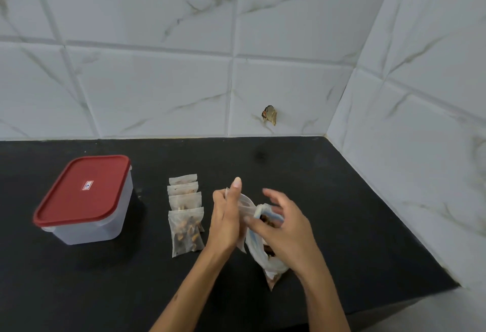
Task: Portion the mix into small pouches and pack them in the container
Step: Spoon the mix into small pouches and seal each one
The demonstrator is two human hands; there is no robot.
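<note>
Presently: small pouch (246, 204), thin, limp, slippery film; take by mouth edge. Left hand (224, 222) pinches it open; right hand (285, 229), fingers curled, reaches into mix bag (265, 258).

Red lid (83, 189) on translucent container (105, 229); black counter (342, 213); white grey-veined marble tiles (157, 89); clear pouches (185, 229), brown mix.
</note>
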